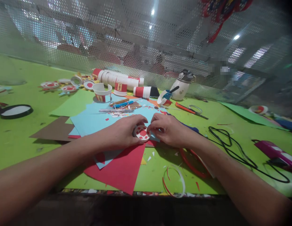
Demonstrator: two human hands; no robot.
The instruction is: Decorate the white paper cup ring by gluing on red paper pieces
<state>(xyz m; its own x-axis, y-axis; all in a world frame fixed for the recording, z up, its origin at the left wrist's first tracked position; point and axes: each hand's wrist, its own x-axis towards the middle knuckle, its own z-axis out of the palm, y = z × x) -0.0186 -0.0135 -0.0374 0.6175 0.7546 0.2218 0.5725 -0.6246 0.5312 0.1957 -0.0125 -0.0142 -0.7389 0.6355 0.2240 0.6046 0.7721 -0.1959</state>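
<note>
My left hand [122,130] curls round the left side of a small round paper cup base [142,133], white with red paper patches on its face. Thumb and fingers grip its rim. At the disc's right edge, my right hand [168,129] has its fingertips pinched together, touching it. Whatever lies between those fingertips is too small to make out. Under both hands are sheets of light blue paper [89,121] and red paper [122,169]. Small paper scraps [117,115] lie just beyond, beside a blue pen-like tool [123,104].
Stacked paper cups [119,78] and a cut cup [102,91] stand at the back, near a white bottle [181,86]. Decorated discs [68,89] lie back left. Orange-handled scissors [184,107], a black cord [227,144] and a magenta device [275,153] are on the right.
</note>
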